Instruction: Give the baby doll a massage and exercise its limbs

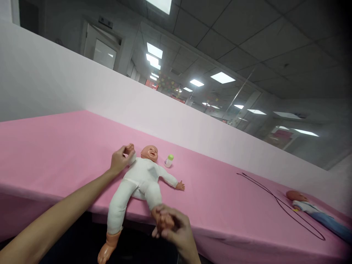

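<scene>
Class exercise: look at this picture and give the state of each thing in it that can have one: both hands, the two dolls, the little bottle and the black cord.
Left hand: closed around the white-suited doll's raised hand.
Right hand: closed around that doll's foot.
White-suited doll: on its back, one arm spread, other leg over the table edge.
Small bottle: green cap on, beside the doll's head.
Second doll: lying down, partly out of view.
Black cord: loose, looped on the pink cloth.

txt: none legible | wall plaque (105,22): too small, unreadable
</scene>
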Available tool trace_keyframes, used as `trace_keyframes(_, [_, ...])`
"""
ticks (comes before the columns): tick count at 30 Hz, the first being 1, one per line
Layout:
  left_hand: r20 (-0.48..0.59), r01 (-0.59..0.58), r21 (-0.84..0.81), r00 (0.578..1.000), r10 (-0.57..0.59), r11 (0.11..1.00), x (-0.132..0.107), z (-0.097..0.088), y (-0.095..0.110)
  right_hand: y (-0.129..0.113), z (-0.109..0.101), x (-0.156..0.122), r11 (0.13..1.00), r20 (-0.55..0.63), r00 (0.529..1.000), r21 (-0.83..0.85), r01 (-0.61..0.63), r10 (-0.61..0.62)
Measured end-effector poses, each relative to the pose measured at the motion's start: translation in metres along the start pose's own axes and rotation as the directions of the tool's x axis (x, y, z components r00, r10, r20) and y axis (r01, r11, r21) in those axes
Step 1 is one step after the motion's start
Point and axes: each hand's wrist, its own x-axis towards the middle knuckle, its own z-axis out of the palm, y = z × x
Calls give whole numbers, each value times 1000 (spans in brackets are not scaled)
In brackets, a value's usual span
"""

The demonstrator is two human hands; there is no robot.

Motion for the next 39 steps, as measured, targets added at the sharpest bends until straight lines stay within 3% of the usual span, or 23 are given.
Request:
trace_keyframes(2, [203, -224, 77, 958, 204, 972, -7, 0, 5, -11, 13, 35, 998, -121, 993, -58, -11, 4])
trace_keyframes(4, [362, -382, 120, 876, 318, 916, -10, 0, 8, -11, 24, 70, 997, -207, 978, -72, -20, 5])
trace_keyframes(6, [427, -441, 134, 834, 349, 888, -10, 0, 7, -1, 30, 94, 999, -296, 955, -27, -20, 11])
trace_keyframes(7, [423, -433, 141, 840, 341, 891, -9, 0, 7, 5, 32, 100, 1000, -328, 945, -4, -8, 7])
trace_keyframes(9, [331, -329, 143, 905, 268, 934, -8, 2, 4, 15, 34, 97, 1000, -352, 936, 17, 23, -15])
trace_keyframes(11, [147, -129, 87, 982, 116, 988, -4, 5, -2, 13, 32, 76, 999, -302, 953, -15, 36, -39])
trace_keyframes(12, [49, -19, 39, 999, 17, 999, -2, 5, -5, 7, 29, 60, 998, -248, 968, -54, 33, -46])
trace_keyframes(13, [-39, 84, -11, 996, -84, 996, 1, 5, -9, -1, 26, 43, 993, -193, 979, -114, 41, -63])
trace_keyframes(15, [-169, 250, -68, 951, -258, 966, 7, 4, -15, -25, 20, 11, 971, -32, 997, -231, 62, -72])
trace_keyframes(18, [-248, 358, -76, 897, -366, 931, 11, 2, -18, -57, 17, -16, 915, 173, 984, -402, 33, 40])
trace_keyframes(21, [-186, 247, -95, 947, -261, 964, 8, 2, -7, -61, 23, -9, 916, 168, 982, -400, -7, 82])
trace_keyframes(24, [-24, 13, -41, 1000, -14, 999, -1, 3, 4, -31, 30, 26, 976, -16, 1000, -215, 15, -19])
trace_keyframes(27, [210, -239, 93, 954, 215, 967, -8, 2, 7, 13, 36, 69, 997, -270, 961, -63, 42, -57])
trace_keyframes(29, [349, -353, 147, 893, 285, 924, -11, 2, 6, 33, 39, 88, 997, -392, 917, -33, 66, -74])
trace_keyframes(31, [385, -377, 162, 875, 293, 912, -11, 2, 5, 38, 41, 93, 996, -426, 901, -34, 78, -85])
trace_keyframes(33, [289, -283, 131, 928, 236, 950, -9, 4, 4, 26, 39, 82, 997, -345, 936, -44, 64, -75])
trace_keyframes(35, [108, -98, 47, 990, 92, 994, -4, 6, 1, 0, 35, 58, 997, -181, 983, -75, 21, -35])
trace_keyframes(36, [19, 3, -2, 1000, -3, 1000, -1, 6, -2, -15, 32, 44, 994, -104, 994, -110, 0, -12])
trace_keyframes(39, [-165, 246, -80, 952, -256, 966, 10, 2, -12, -57, 25, 4, 964, 58, 998, -267, 3, 13])
